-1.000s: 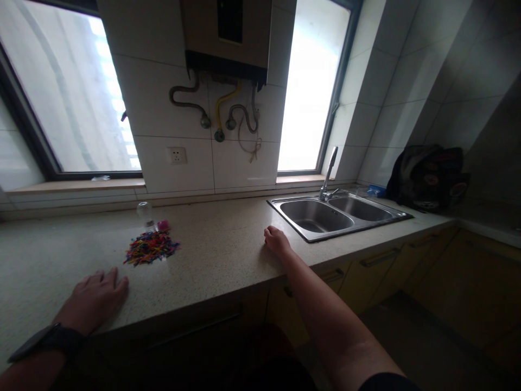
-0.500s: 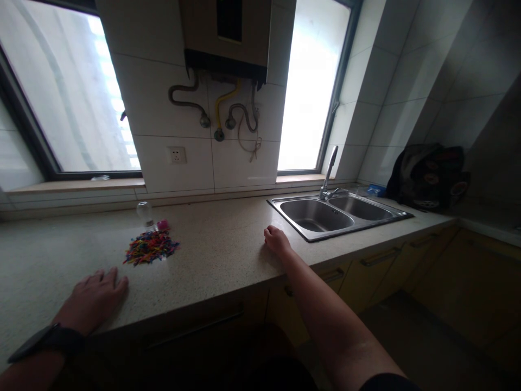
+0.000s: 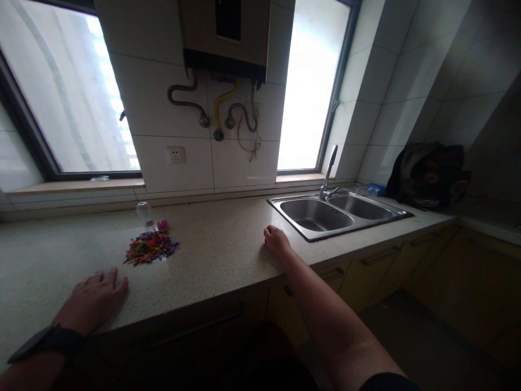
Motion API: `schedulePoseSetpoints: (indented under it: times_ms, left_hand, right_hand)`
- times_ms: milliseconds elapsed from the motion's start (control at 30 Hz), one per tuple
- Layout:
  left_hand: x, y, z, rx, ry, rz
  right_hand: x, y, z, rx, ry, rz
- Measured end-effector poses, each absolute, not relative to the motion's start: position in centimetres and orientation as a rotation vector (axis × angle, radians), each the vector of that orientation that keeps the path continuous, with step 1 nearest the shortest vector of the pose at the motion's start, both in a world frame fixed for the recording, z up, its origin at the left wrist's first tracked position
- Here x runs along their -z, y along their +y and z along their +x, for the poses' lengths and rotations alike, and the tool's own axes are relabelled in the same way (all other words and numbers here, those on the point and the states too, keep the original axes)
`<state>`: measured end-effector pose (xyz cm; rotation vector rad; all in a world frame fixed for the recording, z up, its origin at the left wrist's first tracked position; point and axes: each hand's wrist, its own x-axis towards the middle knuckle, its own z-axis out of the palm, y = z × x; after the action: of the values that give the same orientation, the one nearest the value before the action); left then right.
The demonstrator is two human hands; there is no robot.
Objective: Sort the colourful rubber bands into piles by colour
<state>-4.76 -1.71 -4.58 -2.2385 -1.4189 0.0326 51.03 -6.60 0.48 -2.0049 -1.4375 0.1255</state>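
My left hand (image 3: 93, 298) lies palm down on the speckled stone counter (image 3: 211, 244), fingers spread and holding nothing; a dark watch (image 3: 44, 343) is on that wrist. Beyond its fingertips is a heap of small, thin, multicoloured pieces (image 3: 151, 247), too small to name. Just behind the heap a clear bottle-like container (image 3: 144, 214) stands on the counter, with a small pink cap-like piece (image 3: 162, 224) to its right. Resting near the sink's left corner, my right hand (image 3: 277, 239) is curled into a loose fist, and nothing shows in it. Neither hand touches the heap.
A steel double-bowl sink (image 3: 311, 238) with a tap (image 3: 329, 174) is set into the counter on the right. Beyond it sit a blue item (image 3: 375, 189) and a dark bag (image 3: 429, 176). A water heater (image 3: 226, 43) with pipes hangs on the tiled wall.
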Motion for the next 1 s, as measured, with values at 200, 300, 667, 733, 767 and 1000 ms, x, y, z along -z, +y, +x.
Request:
schedulePoseSetpoints:
  times_ms: [200, 300, 667, 733, 767, 1000]
  left_hand:
    - [4.44, -1.79, -4.68, -0.056, -1.394, -2.226]
    - [4.39, -1.86, -4.67, -0.060, -1.406, -2.222]
    - [4.33, -1.87, -4.49, -0.067, -1.414, -2.220]
    - [4.28, -1.91, -4.49, -0.057, -1.414, -2.235]
    - [4.29, -1.90, -4.51, -0.048, -1.414, -2.240]
    - [4.59, -1.66, -4.77, -0.071, -1.404, -2.213]
  right_hand:
    - [-0.48, -6.61, 51.00, -0.123, -1.433, -2.022]
    - [-0.55, -6.61, 50.95, -0.124, -1.434, -2.029]
    - [-0.60, -6.69, 50.91, -0.115, -1.444, -2.032]
    - [-0.55, -6.65, 50.92, -0.112, -1.446, -2.033]
    - [-0.53, -6.63, 50.92, -0.110, -1.447, -2.032]
    - [-0.45, -6.55, 50.97, -0.105, -1.453, -2.035]
